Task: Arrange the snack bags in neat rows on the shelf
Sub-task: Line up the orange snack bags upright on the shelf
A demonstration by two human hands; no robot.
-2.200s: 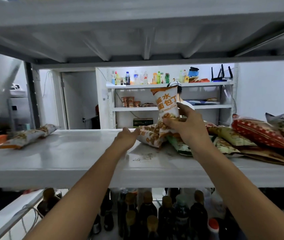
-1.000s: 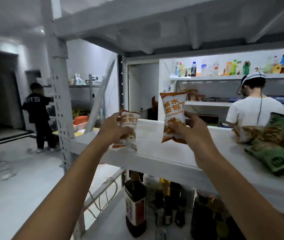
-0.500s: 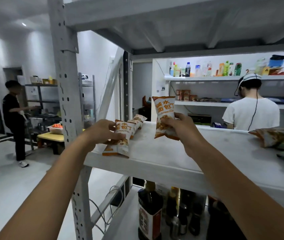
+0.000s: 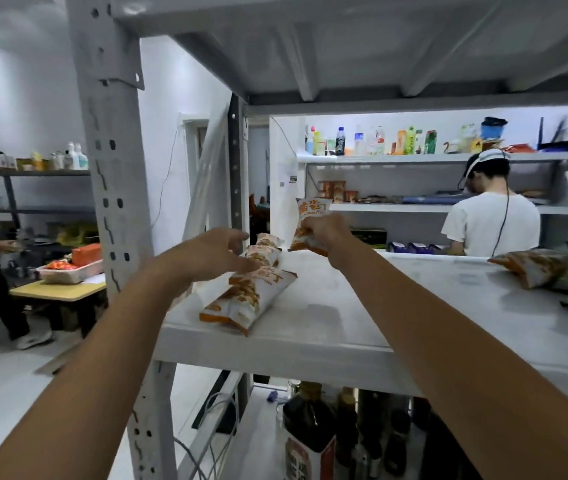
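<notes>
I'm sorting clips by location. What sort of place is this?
Probably a stockroom or the back room of a small shop: a bare metal rack, snack bags lying on its shelf, drinks lined up on a far shelf, and bottles stored below.

3+ orange-white snack bags [image 4: 251, 299] at left, 1 left hand [image 4: 206, 254], 1 right hand [image 4: 325, 230], 2 bkgd ppl [image 4: 490, 223]

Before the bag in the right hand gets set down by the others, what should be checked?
1. Right hand grips the held bag: ok.
2. Bare shelf beside the near bag: ok.
3. Near bag and far bag lie in one line: ok.
4. Left hand open, holding nothing: ok.
5. Pile on the right sorted: not ok.
6. Held bag touching the shelf: cannot tell.
</notes>
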